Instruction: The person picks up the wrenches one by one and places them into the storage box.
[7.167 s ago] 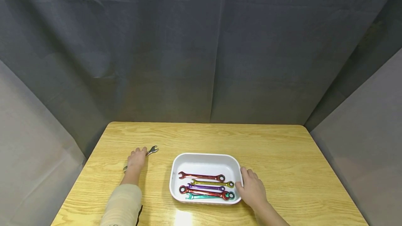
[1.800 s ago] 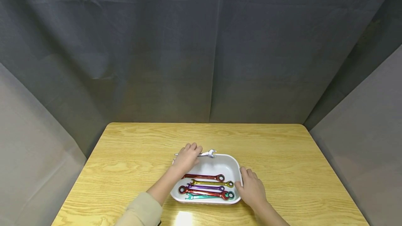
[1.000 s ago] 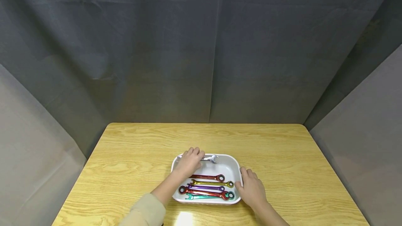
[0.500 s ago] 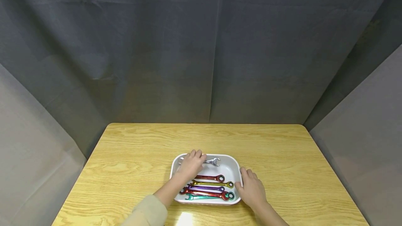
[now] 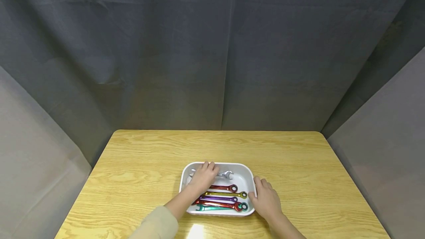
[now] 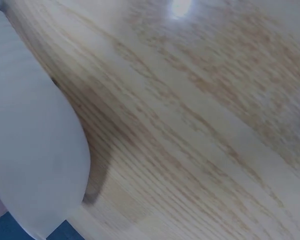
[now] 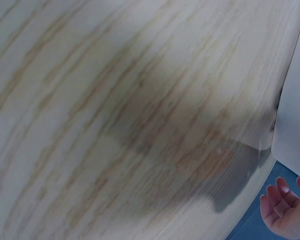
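A silver double open-end wrench (image 5: 226, 175) lies crosswise in the far part of a white tray (image 5: 246, 170). My left hand (image 5: 204, 177) grips it around the middle, which hides its shaft. Closer to me in the tray are several colored ratchet wrenches: a dark red wrench (image 5: 223, 187), a yellow wrench (image 5: 225, 194), a purple wrench (image 5: 219, 198), a bright red wrench (image 5: 220, 204) and a teal wrench (image 5: 212, 208). My left forearm covers some of their left ends. At the tray's right rim my right hand (image 5: 267, 199) holds on, thumb at the edge and fingers along the outside.
The tray stands on a wood-grain table (image 5: 149, 150), near its front. Dark cloth (image 5: 172, 65) hangs behind, with pale panels (image 5: 391, 139) on both sides. The left wrist view is mostly tabletop (image 6: 190, 140) and a pale rounded shape (image 6: 40, 130).
My left hand picked up the silver wrench from the table's left, carried it right over the tray's far rim, and lowered it inside toward me. My right hand stayed at the tray.
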Action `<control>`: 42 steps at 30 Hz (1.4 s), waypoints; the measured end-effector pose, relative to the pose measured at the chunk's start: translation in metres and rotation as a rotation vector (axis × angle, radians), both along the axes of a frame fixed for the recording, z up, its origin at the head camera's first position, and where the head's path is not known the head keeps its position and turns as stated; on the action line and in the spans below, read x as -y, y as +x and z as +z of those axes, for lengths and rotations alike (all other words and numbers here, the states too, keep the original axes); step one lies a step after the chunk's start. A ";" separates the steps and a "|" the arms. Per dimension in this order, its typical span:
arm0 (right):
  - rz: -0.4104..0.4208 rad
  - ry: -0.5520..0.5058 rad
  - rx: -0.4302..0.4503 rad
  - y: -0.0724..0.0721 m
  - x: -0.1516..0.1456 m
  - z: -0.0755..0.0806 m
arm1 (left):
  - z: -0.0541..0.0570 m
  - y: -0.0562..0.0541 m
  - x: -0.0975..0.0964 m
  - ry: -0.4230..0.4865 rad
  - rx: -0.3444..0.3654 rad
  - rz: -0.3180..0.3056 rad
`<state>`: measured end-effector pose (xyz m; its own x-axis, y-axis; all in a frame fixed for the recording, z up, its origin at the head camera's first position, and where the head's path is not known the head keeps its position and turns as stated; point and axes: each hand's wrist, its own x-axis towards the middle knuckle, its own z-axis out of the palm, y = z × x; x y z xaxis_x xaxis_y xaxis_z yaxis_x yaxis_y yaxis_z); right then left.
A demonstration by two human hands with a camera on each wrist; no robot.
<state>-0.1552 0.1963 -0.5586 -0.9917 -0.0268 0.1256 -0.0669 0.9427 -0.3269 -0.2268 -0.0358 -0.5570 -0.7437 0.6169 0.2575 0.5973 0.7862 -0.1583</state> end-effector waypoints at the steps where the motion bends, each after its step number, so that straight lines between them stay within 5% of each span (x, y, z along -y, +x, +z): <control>1: -0.001 0.001 0.001 0.000 0.000 0.000 | -0.001 0.000 0.000 -0.003 -0.003 -0.001; 14: 0.002 -0.005 0.000 0.000 0.001 0.002 | -0.015 -0.001 0.000 -0.052 -0.064 -0.024; 31: 0.005 -0.010 0.009 0.001 0.000 0.002 | -0.023 -0.001 -0.005 -0.050 -0.045 -0.031; 42: 0.007 -0.012 0.012 0.001 -0.001 0.002 | -0.018 0.000 -0.005 -0.048 0.019 -0.035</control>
